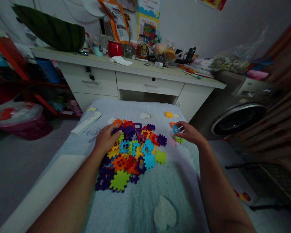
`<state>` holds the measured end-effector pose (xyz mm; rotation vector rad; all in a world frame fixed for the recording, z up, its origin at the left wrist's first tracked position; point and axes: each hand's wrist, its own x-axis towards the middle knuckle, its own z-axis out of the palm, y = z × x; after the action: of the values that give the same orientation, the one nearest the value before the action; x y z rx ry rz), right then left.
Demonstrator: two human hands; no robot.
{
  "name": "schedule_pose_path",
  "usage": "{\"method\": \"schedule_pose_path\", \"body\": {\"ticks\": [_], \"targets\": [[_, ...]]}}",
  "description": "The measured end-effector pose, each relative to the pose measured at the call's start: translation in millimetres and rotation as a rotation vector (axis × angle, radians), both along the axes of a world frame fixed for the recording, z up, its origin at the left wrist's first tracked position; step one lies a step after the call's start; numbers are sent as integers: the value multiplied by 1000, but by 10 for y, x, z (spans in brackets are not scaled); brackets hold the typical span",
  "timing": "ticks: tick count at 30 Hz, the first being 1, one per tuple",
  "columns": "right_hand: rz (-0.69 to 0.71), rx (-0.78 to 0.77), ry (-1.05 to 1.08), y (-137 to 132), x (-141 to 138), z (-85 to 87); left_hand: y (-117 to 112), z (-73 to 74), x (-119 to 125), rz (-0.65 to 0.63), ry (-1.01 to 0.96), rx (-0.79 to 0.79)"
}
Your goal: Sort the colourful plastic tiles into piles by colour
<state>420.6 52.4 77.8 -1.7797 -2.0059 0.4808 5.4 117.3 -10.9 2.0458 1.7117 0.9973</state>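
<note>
A heap of colourful interlocking plastic tiles [133, 152] lies on a pale blue towel [160, 194] in front of me. My left hand [107, 139] rests on the heap's left side, fingers curled over purple and green tiles. My right hand [189, 132] is at the heap's right, away from it, its fingertips pinching a small blue tile [175, 128]. A green tile [178, 139] and a pink one [172, 141] lie just under that hand. Loose orange [168, 114] and white tiles [145, 115] lie farther back.
A white flat box [86, 123] lies at the towel's left back corner. Behind stands a white desk [145, 81] crowded with jars, fruit and papers. A washing machine [237, 119] is at the right, a pink basin [16, 119] on the floor at the left.
</note>
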Motion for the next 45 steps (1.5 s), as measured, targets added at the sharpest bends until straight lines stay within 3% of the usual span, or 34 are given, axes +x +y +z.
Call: {"method": "schedule_pose_path", "body": {"ticks": [4,8,17,25,31,38,45], "targets": [[-139,-9,-32,-47,353,4,-2,-4,-3,-5,0,2],[-57,-218,-58,-129,491,9,2,-1,1,8,-1,-12],[4,-354,-202,-529,255,-49,-21,51,19,10,-3,-26],[47,-240,-166,-875,74,-212,-7,25,12,8,13,-29],[24,-234,-200,-887,95,-246,6,6,5,1,15,-9],[-20,-236,-328,-868,31,-154,-4,23,10,16,18,-11],[82,-41,-314,-511,-512,-93,-11,30,19,9,12,-21]]}}
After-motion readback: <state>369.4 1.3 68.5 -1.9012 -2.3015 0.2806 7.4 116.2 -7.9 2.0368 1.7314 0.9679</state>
